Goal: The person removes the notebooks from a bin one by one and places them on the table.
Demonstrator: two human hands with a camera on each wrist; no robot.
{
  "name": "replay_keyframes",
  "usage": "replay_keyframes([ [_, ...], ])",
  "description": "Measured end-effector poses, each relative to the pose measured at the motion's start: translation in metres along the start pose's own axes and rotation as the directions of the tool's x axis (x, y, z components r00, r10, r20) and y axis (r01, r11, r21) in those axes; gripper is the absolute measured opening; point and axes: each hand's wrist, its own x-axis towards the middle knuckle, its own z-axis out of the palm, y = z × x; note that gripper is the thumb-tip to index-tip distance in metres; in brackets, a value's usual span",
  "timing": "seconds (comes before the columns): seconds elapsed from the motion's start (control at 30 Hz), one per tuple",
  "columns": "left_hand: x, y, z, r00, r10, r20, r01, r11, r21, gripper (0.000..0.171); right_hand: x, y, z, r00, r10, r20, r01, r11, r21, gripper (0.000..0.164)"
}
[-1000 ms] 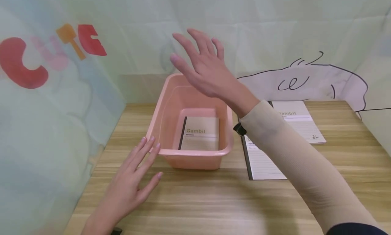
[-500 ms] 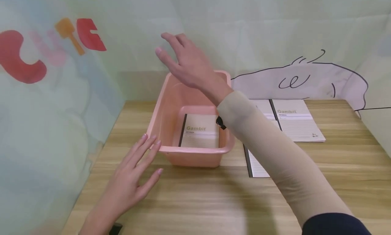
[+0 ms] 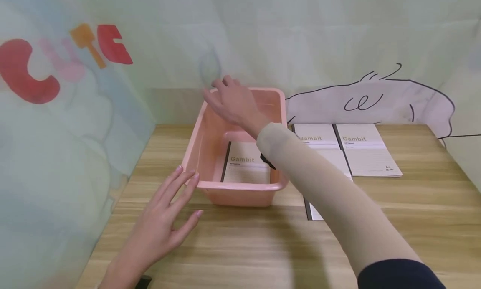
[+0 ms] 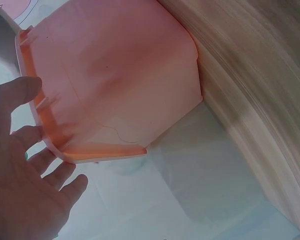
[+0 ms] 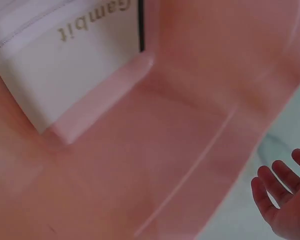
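A pink plastic bin stands on the table, with a Gambit notebook lying flat on its floor. My left hand touches the bin's near left corner with its fingertips, fingers spread and fairly straight; the left wrist view shows this hand along the rim. Over the bin's far left part hovers my right hand, fingers loosely bent and nothing held. In the right wrist view, the right hand appears beyond the rim, while the notebook shows inside.
Right of the bin, several more Gambit notebooks lie on the wooden table, one overlapping another; my right sleeve hides part of them. A printed cloth backdrop rises behind the table and along the left side.
My right hand has moved left and down from above the bin's back to near its far left rim, its fingers bending more. The left hand stays at the near left corner.
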Motion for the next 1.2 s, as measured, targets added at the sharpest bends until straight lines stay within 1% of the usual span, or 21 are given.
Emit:
replay_keyframes([
  [0.07, 0.0, 0.001, 0.0, 1.0, -0.007, 0.012, 0.007, 1.0, 0.006, 0.068, -0.001, 0.003, 0.007, 0.999, 0.009, 0.034, -0.008, 1.0, -0.025, 0.066],
  [0.13, -0.001, 0.002, 0.0, 1.0, -0.013, 0.016, 0.013, 1.0, 0.009, 0.068, -0.002, 0.005, 0.013, 0.998, 0.003, 0.066, 0.001, 0.999, -0.05, 0.064],
  [0.3, -0.002, 0.002, -0.001, 1.0, -0.001, -0.006, 0.001, 1.0, 0.019, 0.067, 0.001, 0.007, 0.023, 0.99, -0.016, 0.143, 0.034, 0.992, -0.122, 0.064],
  [0.4, -0.002, 0.004, 0.001, 1.0, 0.0, -0.014, 0.001, 1.0, 0.023, 0.066, 0.003, 0.009, 0.029, 0.98, -0.019, 0.198, 0.056, 0.982, -0.182, 0.066],
  [0.53, -0.002, 0.008, 0.006, 1.0, 0.005, -0.021, -0.004, 1.0, 0.021, 0.065, -0.001, 0.013, 0.038, 0.966, -0.018, 0.26, 0.073, 0.976, -0.205, 0.068],
  [0.6, -0.002, 0.01, 0.008, 1.0, 0.009, -0.025, -0.009, 1.0, 0.02, 0.064, -0.004, 0.016, 0.042, 0.963, -0.014, 0.27, 0.076, 0.973, -0.219, 0.068],
  [0.73, 0.0, 0.013, 0.009, 0.999, 0.018, -0.046, -0.017, 1.0, 0.021, 0.063, -0.009, 0.019, 0.047, 0.959, -0.018, 0.283, 0.094, 0.962, -0.255, 0.06],
  [0.87, 0.0, 0.014, 0.007, 0.999, 0.015, -0.05, -0.014, 0.999, 0.035, 0.063, -0.012, 0.02, 0.049, 0.954, -0.025, 0.3, 0.098, 0.968, -0.229, 0.055],
  [0.97, 0.0, 0.016, 0.006, 0.999, 0.005, -0.048, -0.003, 0.999, 0.042, 0.063, -0.013, 0.019, 0.05, 0.942, -0.024, 0.336, 0.102, 0.971, -0.217, 0.057],
  [1.1, 0.0, 0.018, 0.005, 1.0, -0.019, -0.02, 0.02, 0.998, 0.056, 0.064, -0.015, 0.02, 0.056, 0.917, -0.019, 0.398, 0.139, 0.951, -0.276, 0.062],
  [1.2, 0.001, 0.02, 0.005, 1.0, -0.031, -0.004, 0.031, 0.997, 0.073, 0.064, -0.018, 0.025, 0.061, 0.913, 0.0, 0.408, 0.133, 0.946, -0.296, 0.067],
])
